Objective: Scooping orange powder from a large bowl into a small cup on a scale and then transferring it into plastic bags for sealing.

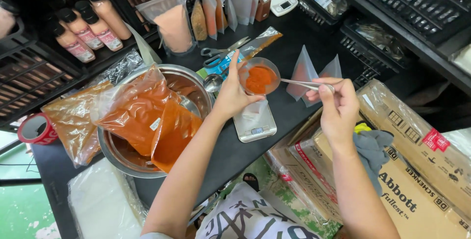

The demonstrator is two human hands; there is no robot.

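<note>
The left hand (pixel 234 94) curls around a small clear cup (pixel 259 75) of orange-red powder, thumb and fingers gripping its near side, holding it just above a small silver scale (pixel 255 124) that sits on the dark surface (pixel 235 153). The right hand (pixel 336 104) pinches the handle of a metal spoon (pixel 301 84) between thumb and fingertips, the spoon's far end reaching to the cup's rim. To the left, a large steel bowl (pixel 196 84) holds three clear bags of orange-red powder (pixel 142 109), one bearing a small white label; a fourth bag, flatter and browner (pixel 73 116), lies just beside the bowl. Four bottles with black caps and pink labels (pixel 91 28) stand in a crate at upper left. A standing pouch of pale pink powder (pixel 171 21) rises behind the bowl, and a row of about five clear pouches (pixel 223 3), some part filled with orange or brown, leans behind it. Two empty frosted pouches (pixel 314 72) stand near the right hand. Scissors (pixel 221 52) lie on a blue-labelled packet (pixel 250 48). A red tape roll (pixel 37 128) rests at the left edge. Brown cardboard boxes (pixel 417 170) in plastic wrap, with a red label, fill the lower right.
</note>
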